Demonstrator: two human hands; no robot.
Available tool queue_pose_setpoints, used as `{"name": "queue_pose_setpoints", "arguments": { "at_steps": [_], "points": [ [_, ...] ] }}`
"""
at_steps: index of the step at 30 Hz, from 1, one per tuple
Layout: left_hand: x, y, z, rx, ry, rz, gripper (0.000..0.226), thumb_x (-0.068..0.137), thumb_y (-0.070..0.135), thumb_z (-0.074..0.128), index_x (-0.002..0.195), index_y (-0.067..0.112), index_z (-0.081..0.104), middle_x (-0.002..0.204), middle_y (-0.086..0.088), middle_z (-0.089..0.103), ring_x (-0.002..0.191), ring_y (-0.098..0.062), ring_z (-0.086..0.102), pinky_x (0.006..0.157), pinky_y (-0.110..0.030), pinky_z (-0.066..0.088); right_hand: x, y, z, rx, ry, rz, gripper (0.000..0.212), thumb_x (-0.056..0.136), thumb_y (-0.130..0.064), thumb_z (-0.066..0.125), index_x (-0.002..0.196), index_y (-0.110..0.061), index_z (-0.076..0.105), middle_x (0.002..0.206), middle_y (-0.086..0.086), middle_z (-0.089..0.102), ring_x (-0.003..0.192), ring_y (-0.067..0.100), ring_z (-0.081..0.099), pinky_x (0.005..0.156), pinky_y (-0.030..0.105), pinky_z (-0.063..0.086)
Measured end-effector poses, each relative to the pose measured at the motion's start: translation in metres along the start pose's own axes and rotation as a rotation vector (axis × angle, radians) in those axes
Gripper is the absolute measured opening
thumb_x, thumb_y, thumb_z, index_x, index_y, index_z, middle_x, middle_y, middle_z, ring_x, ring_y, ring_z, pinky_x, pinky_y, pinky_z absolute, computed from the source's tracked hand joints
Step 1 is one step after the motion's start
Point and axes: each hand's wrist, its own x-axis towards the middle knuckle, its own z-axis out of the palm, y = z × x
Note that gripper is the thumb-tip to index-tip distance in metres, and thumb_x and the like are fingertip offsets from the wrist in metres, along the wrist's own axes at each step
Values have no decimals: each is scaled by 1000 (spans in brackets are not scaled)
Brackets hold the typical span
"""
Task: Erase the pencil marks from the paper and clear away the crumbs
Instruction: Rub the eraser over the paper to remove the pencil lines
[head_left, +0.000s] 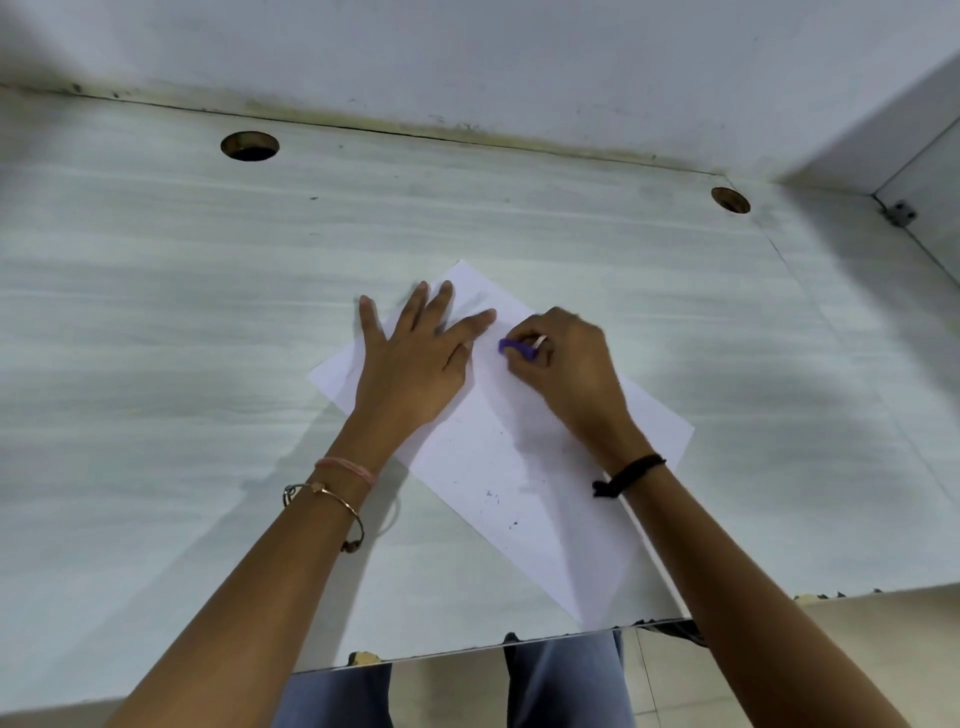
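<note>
Paper (498, 457) under left hand (415, 358), eraser (517, 348) in right hand (566, 364).

Left hand (410, 364) flat on paper (519, 467); right hand (566, 369) pinches purple eraser (517, 347) against sheet; crumbs (498, 501) nearby.

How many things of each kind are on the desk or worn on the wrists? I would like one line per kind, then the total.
Sheet of paper: 1
Purple eraser: 1
Round cable holes in the desk: 2
Wrist bands and bangles: 3
Total: 7
</note>
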Motion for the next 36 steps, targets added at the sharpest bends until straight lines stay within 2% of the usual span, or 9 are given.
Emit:
{"name": "queue_pose_setpoints", "arguments": {
  "at_steps": [3,5,8,11,16,21,25,31,36],
  "points": [
    [-1,0,-2,-4,6,4,46,102,34,18,144,53,15,161,5,3,148,-14,-4,111,-64,-6,19,24,-17,22,93,155,7,78,-11,69,84,-12,72,84,3,63,59,7,49,62,22,40],
    [-1,0,-2,-24,12,3,46,102,33,19,144,52,16,161,5,4,148,-14,-4,111,-64,-6,20,25,-18,26,114,185,6,79,-12,69,84,-11,71,85,3,64,59,4,50,60,19,40],
    [-1,0,-2,-51,11,-8,45,103,34,19,143,53,18,161,6,4,148,-13,-4,112,-63,-7,9,11,-8,49,61,116,5,80,-12,70,84,-10,71,82,1,62,60,3,50,57,7,37],
    [0,-1,-1,-53,14,-6,45,102,34,20,143,54,18,161,6,5,148,-13,-4,111,-63,-8,4,9,-4,50,-1,44,5,79,-12,71,83,-12,72,81,0,62,61,5,50,59,10,37],
    [-1,-1,-1,-27,37,5,45,102,34,21,144,52,19,160,5,6,148,-15,-1,111,-64,-5,19,26,-17,37,102,170,6,79,-12,69,84,-11,72,85,3,63,60,6,50,60,21,39],
    [0,0,0,-14,24,4,46,102,34,19,144,53,16,161,5,4,148,-15,-3,111,-64,-5,9,16,-8,-8,15,74,5,79,-13,69,84,-12,72,83,0,61,62,4,49,57,12,35],
    [0,-1,-1,-26,19,2,46,102,34,20,144,52,17,161,5,4,148,-14,-3,111,-64,-6,21,30,-20,-17,92,165,8,80,-13,68,86,-11,71,89,5,64,61,7,49,57,15,37],
    [-1,0,0,-21,28,4,46,102,34,20,144,53,17,161,5,5,148,-15,-3,111,-63,-6,9,19,-9,-39,17,68,6,81,-13,67,85,-12,71,85,0,60,66,8,49,58,11,35],
    [1,0,-5,-44,-12,-13,45,102,34,21,143,53,19,160,8,5,148,-12,-1,112,-61,-3,21,35,-17,-4,93,149,7,80,-12,68,87,-11,70,89,5,63,62,6,48,59,15,37]
  ]
}}
